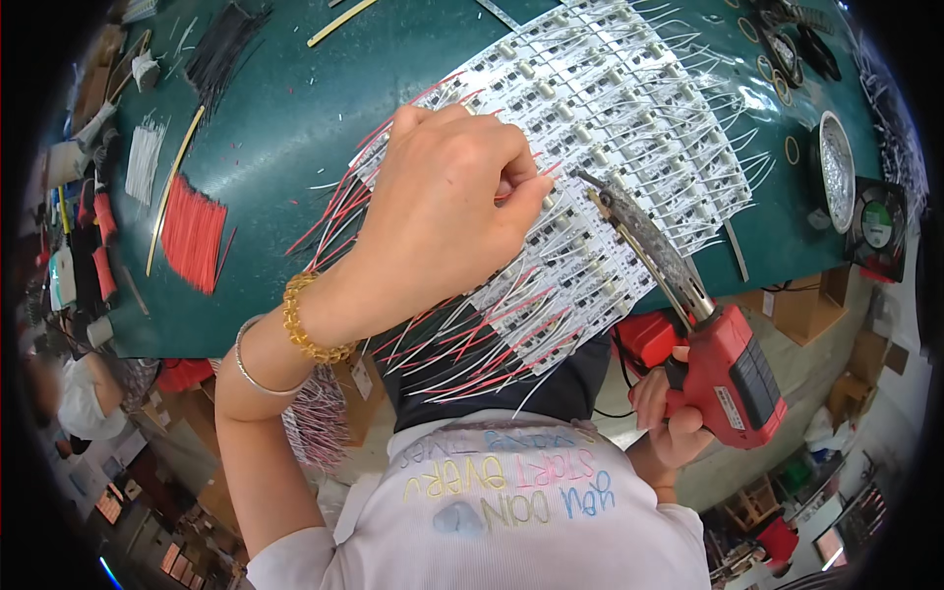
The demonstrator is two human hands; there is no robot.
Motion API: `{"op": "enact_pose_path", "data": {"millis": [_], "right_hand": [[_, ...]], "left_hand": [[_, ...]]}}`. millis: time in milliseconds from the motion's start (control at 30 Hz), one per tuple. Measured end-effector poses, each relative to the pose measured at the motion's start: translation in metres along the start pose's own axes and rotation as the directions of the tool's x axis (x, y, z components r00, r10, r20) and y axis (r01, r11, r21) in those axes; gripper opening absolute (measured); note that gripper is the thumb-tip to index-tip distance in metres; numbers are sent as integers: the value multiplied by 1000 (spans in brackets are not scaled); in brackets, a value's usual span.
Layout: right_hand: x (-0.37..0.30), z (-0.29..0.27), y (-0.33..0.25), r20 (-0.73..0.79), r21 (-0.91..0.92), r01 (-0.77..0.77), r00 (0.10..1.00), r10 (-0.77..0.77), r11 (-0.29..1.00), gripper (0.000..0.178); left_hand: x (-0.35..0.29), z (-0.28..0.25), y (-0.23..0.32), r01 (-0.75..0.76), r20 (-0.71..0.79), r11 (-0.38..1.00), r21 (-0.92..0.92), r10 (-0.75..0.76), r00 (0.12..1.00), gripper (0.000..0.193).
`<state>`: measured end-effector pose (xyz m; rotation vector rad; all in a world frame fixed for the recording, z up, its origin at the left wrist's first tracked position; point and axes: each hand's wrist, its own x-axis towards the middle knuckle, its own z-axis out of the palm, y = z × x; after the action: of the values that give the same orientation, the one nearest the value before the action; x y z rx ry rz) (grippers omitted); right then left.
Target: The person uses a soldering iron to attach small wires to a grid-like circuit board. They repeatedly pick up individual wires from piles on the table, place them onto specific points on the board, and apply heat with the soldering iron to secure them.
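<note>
Spreading across the middle of the green counter (295, 128), a white circuit-board panel (629, 270) is set with rows of small parts and fringed with thin wires; its near end seems to be carried past the counter's near edge, above the lap. The left hand (447, 187) is held over the panel's left part. Its grip is narrow, thumb and index brought together, apparently around a thin red wire (553, 169); most of the pinch is hidden by the knuckles. By the right hand (669, 418), at the near right, the handle of a red soldering gun (733, 379) is grasped, its barrel aimed far and left, the tip just beside the left thumb. Contact between tip and board cannot be told.

Risks, as judged: the thumb could be burned if the tip, probably hot, were swung slightly left. A joint could be spoiled if the wire were shifted by an unsteady pinch. Neighbouring pads could be bridged, since parts are packed closely. Attached wires could be snagged by the left forearm, beneath which many red and white strands (329, 211) are splayed. The panel could be tipped or dragged if its near end were leaned on.
</note>
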<state>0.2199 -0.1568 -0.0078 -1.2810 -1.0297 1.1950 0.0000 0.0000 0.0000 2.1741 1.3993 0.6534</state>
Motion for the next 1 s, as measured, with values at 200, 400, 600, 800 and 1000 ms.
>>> {"op": "enact_pose_path", "data": {"millis": [200, 400, 600, 800, 1000], "right_hand": [[0, -3, 3, 0, 15, 11, 1000, -11, 1000, 73], [-5, -7, 3, -64, 33, 36, 997, -34, 999, 74], [-10, -17, 5, -47, 45, 27, 999, -25, 999, 75], [-10, -19, 2, -33, 7, 8, 999, -8, 1000, 76], [-15, -22, 8, -26, -36, 17, 1000, -18, 999, 74]], "left_hand": [[-1, 1, 1, -17, -30, 1000, -4, 17, 999, 16], [-5, -17, 13, -226, -265, 967, 116, 249, 932, 9], [-10, 3, 23, -83, -60, 996, 10, 84, 995, 9], [-17, 18, 19, -125, -162, 984, 125, 144, 976, 9], [-16, 15, 17, -110, -135, 990, 85, 121, 983, 10]]}}
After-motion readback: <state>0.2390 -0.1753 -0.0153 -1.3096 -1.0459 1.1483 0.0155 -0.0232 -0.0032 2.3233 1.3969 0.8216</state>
